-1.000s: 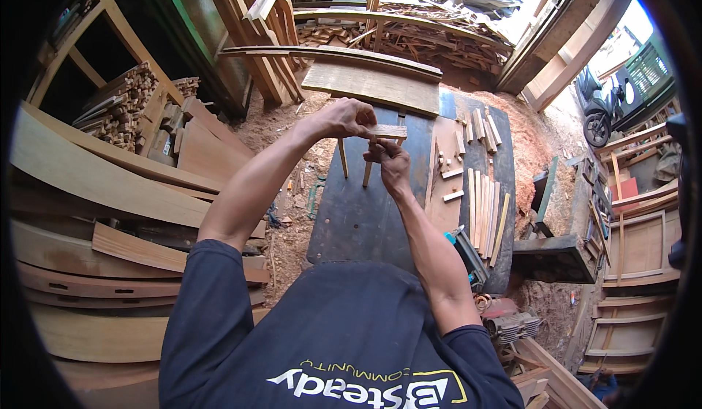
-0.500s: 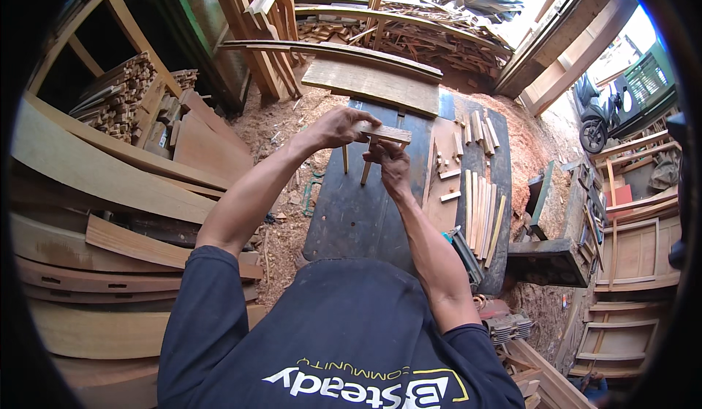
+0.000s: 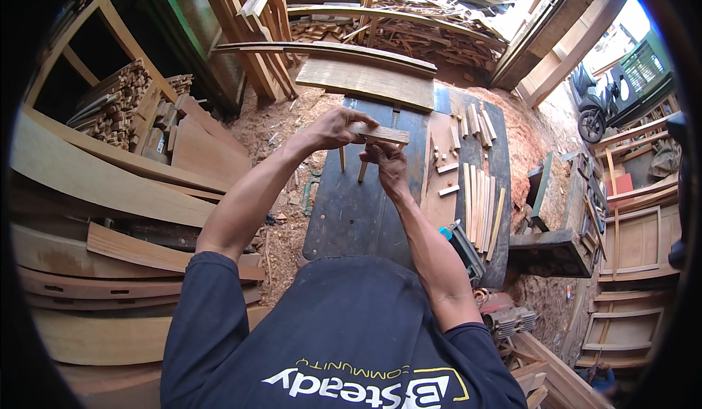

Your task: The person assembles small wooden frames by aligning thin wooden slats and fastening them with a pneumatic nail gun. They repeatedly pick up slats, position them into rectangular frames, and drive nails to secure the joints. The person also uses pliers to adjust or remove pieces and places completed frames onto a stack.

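Over the dark tabletop (image 3: 344, 211) I hold up a small wooden piece (image 3: 387, 135) with a flat, pale top. My left hand (image 3: 333, 129) grips its left end, thumb and fingers bent around it. Just beneath its right part, my right hand (image 3: 390, 164) is closed with the fingertips against its underside. Two thin wooden sticks show below, one stick (image 3: 342, 160) under my left hand and a second stick (image 3: 362, 172) beside my right fingers. Whether they are joined to the piece is hidden by my hands.
Right of my hands, several long strips (image 3: 479, 208) and short wooden blocks (image 3: 448, 190) lie on the table. A teal-and-black tool (image 3: 466, 252) sits by my right forearm. A wide board (image 3: 365, 81) crosses the far end. Curved planks (image 3: 102, 160) are stacked at left; sawdust covers the floor (image 3: 281, 182).
The view has shifted very slightly. Both hands keep the same hold on the wooden piece, which stays in nearly the same place.
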